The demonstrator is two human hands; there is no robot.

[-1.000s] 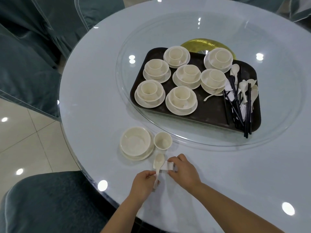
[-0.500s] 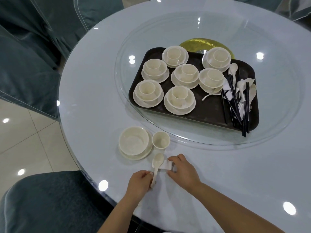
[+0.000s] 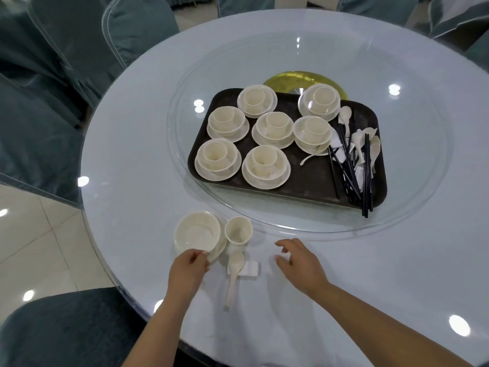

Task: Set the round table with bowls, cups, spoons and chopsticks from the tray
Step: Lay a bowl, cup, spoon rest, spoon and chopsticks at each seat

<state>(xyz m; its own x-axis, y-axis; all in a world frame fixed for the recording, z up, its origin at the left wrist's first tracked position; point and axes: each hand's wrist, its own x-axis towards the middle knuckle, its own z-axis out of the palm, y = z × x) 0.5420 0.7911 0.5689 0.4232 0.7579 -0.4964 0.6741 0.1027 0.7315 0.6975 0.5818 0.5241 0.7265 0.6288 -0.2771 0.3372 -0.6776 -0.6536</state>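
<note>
- The spoon lies on the round table with its neck propped on a small white rest, just below the cup and right of the bowl.
- The spoon looks light, stiff and glossy, probably brittle and slippery; a pinch on the handle would suit it best.
- The bowl sits on a saucer near the table edge; it looks light and is best taken by its rim.
- The left hand pinches the near rim of the bowl or its saucer; which one cannot be told.
- The right hand hovers relaxed, holding nothing.
- A second ago both hands were on the spoon and rest; now both have let go, the left moving to the bowl.
- The tray keeps its six remaining sets and the chopsticks.
</note>
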